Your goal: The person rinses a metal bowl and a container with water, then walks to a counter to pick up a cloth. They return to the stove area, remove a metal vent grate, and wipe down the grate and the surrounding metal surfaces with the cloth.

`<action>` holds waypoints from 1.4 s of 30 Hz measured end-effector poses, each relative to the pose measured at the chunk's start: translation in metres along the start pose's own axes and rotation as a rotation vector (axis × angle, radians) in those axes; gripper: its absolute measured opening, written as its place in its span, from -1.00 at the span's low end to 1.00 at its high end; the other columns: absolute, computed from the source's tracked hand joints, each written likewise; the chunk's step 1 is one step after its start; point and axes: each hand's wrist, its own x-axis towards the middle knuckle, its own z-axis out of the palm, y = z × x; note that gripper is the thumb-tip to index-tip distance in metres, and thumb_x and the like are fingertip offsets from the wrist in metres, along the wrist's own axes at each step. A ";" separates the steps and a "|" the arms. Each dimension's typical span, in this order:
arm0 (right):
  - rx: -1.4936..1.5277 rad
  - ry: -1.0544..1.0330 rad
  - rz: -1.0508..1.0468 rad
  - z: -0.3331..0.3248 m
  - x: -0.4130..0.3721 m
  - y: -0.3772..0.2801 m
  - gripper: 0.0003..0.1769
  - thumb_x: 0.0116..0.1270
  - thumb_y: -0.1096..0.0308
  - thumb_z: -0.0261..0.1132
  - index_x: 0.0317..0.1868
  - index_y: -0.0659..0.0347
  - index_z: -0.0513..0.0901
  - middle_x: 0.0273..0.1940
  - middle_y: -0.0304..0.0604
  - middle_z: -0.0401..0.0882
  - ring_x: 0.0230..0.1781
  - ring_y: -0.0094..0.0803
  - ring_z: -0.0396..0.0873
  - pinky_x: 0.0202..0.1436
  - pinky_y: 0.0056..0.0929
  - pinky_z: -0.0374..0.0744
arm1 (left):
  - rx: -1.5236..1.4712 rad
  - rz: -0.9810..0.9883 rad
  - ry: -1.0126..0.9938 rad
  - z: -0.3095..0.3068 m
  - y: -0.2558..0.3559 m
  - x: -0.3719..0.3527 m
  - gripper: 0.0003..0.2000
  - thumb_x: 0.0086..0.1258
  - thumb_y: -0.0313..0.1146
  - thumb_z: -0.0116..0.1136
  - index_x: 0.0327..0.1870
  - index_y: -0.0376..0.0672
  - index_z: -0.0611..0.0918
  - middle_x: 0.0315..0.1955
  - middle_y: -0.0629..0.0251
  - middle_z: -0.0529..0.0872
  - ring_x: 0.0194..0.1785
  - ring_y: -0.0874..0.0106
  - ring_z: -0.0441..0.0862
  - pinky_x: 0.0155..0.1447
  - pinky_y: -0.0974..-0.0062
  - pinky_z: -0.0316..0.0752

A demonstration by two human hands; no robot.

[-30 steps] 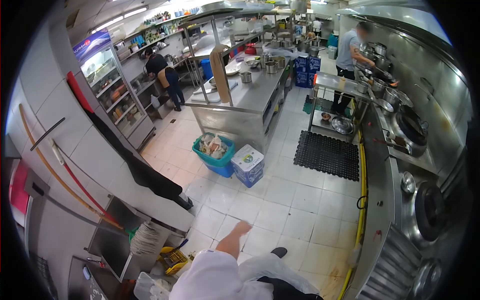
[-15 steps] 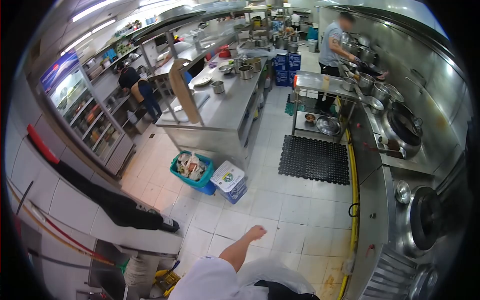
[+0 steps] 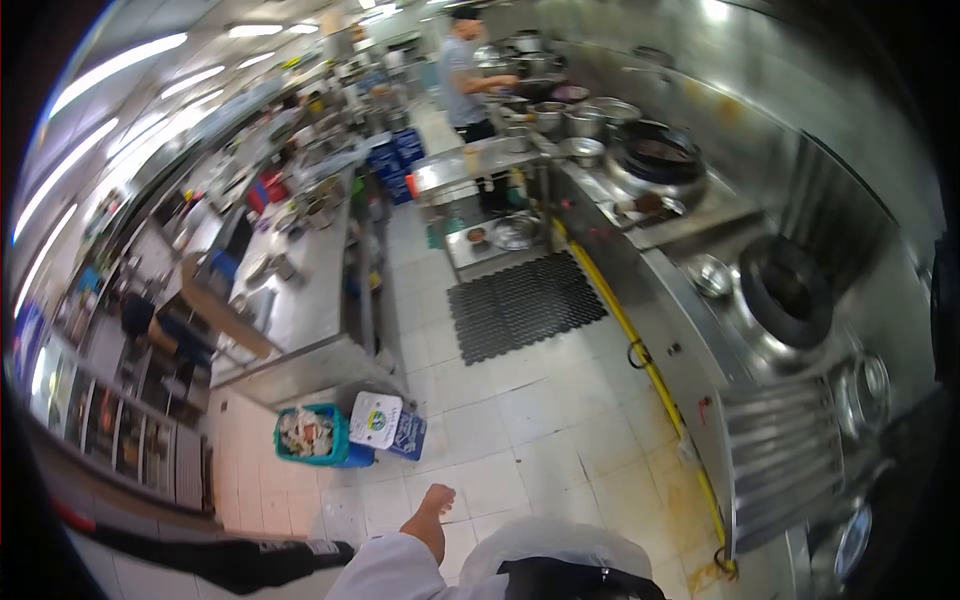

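Note:
My left hand [image 3: 436, 498] reaches forward from a white sleeve, above the tiled floor [image 3: 480, 415]. Its fingers look loosely curled, and nothing shows in them. Beyond the hand are a teal-rimmed bin [image 3: 340, 437] full of scraps and a white-topped blue box [image 3: 378, 420] beside it. At the bottom edge, close to my body, lie a sheet of translucent plastic [image 3: 555, 535] and something black [image 3: 575, 578]. My right hand is out of frame.
A steel counter [image 3: 300, 330] with pots runs along the left. Woks and burners [image 3: 785, 290] line the right wall, with a yellow pipe [image 3: 625, 325] along their base. A black rubber mat [image 3: 525, 305] lies ahead, near a person [image 3: 462, 80] at the stove.
My view has swung right and tilted, so the counter, bin and box sit further left. The stove side takes up more of the picture. My left hand stays without anything visible in it.

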 end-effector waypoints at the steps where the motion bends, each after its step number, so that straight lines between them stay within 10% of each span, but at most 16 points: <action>1: 0.032 0.021 0.024 -0.010 0.003 0.021 -0.84 0.22 0.41 0.20 -0.25 0.28 0.66 -0.51 -0.07 0.58 -0.58 -0.25 0.55 -0.52 -0.18 0.57 | -0.006 0.122 0.020 0.018 0.024 -0.009 -0.91 0.27 -0.31 0.19 -0.33 -0.10 0.63 -0.52 0.38 0.63 -0.58 0.49 0.51 -0.51 0.47 0.39; 4: 0.168 0.104 0.091 -0.042 -0.006 0.103 -0.84 0.22 0.41 0.20 -0.25 0.27 0.66 -0.52 -0.07 0.58 -0.59 -0.25 0.55 -0.53 -0.19 0.56 | 0.005 0.499 -0.113 0.072 0.109 -0.043 -0.91 0.26 -0.31 0.19 -0.40 -0.09 0.63 -0.54 0.41 0.63 -0.53 0.52 0.55 -0.56 0.53 0.38; 9: 0.340 0.215 0.026 -0.041 -0.017 0.220 -0.84 0.21 0.41 0.20 -0.25 0.27 0.66 -0.52 -0.07 0.58 -0.60 -0.26 0.54 -0.54 -0.20 0.56 | 0.066 0.589 -0.289 0.192 0.232 -0.098 -0.74 0.40 -0.13 0.03 -0.11 -0.09 0.60 -0.18 0.28 0.70 -0.20 0.34 0.67 -0.17 0.35 0.56; 16: 0.335 0.607 -0.134 -0.066 0.008 0.123 -0.69 0.35 0.24 0.14 -0.43 0.28 0.63 -0.61 -0.19 0.53 -0.64 -0.43 0.48 -0.57 -0.31 0.54 | 0.321 0.470 -0.418 0.358 0.330 -0.132 -0.54 0.54 0.10 -0.12 -0.05 -0.17 0.56 -0.07 0.19 0.64 -0.03 0.23 0.61 0.04 0.18 0.54; 23: 0.308 1.178 -0.862 -0.247 -0.010 -0.091 -0.84 0.41 0.35 0.23 -0.29 0.28 0.61 -0.38 -0.18 0.54 -0.38 -0.49 0.49 -0.31 -0.44 0.51 | 0.266 0.420 -0.585 0.506 0.350 -0.166 -0.55 0.51 0.07 -0.04 0.08 -0.18 0.49 0.01 0.15 0.60 0.01 0.22 0.59 0.03 0.22 0.56; 28: -0.181 0.871 -0.633 -0.399 0.045 -0.184 -0.74 0.24 0.24 0.28 -0.23 0.29 0.68 -0.28 0.12 0.68 -0.21 0.06 0.66 -0.12 -0.13 0.58 | 0.221 0.424 -0.535 0.568 0.333 -0.187 -0.54 0.48 0.04 0.01 0.14 -0.17 0.43 0.01 0.12 0.58 -0.02 0.19 0.60 0.01 0.20 0.56; 31: -0.871 0.467 -0.398 -0.439 0.101 -0.190 -0.64 0.18 0.12 0.33 -0.15 0.23 0.69 -0.22 0.08 0.71 -0.17 -0.04 0.67 -0.11 -0.17 0.59 | 0.261 0.452 -0.438 0.584 0.316 -0.202 -0.50 0.48 0.04 0.00 0.16 -0.23 0.41 0.02 0.12 0.57 -0.01 0.17 0.60 0.00 0.20 0.56; 42: -0.706 0.391 -0.266 -0.435 0.143 -0.172 -0.54 0.23 0.21 0.31 0.02 0.40 0.62 0.06 0.34 0.58 0.14 0.18 0.53 0.23 -0.11 0.50 | 0.081 0.375 -0.400 0.558 0.263 -0.205 -0.50 0.55 0.08 -0.10 0.18 -0.19 0.47 -0.04 0.19 0.63 -0.03 0.28 0.63 0.00 0.28 0.57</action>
